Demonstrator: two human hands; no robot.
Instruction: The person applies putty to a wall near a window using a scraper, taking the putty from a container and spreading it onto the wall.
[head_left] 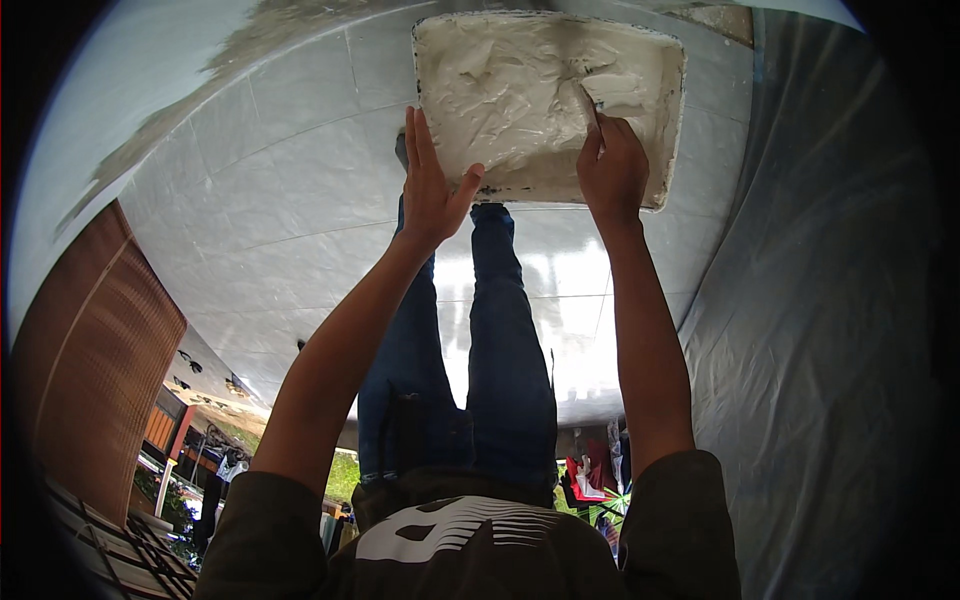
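A shallow rectangular tray (545,186) holds a bed of thick, cream-coloured paste (490,95) with ridges and swirls across it. My right hand (615,178) is closed around a small spatula-like tool, its coated blade (587,110) pointing into the paste at the tray's right half. The tool's handle is mostly hidden in my fist. By the tray's near left corner, my left hand (430,195) is open, fingers straight and thumb apart. Whether it touches the rim I cannot tell.
Grey floor tiles (300,190) lie under the tray, and my legs in blue jeans (505,330) stand just behind it. A grey plastic sheet (800,370) hangs along the right. At the left is a brown ribbed panel (95,350); a red item (585,480) shows behind me.
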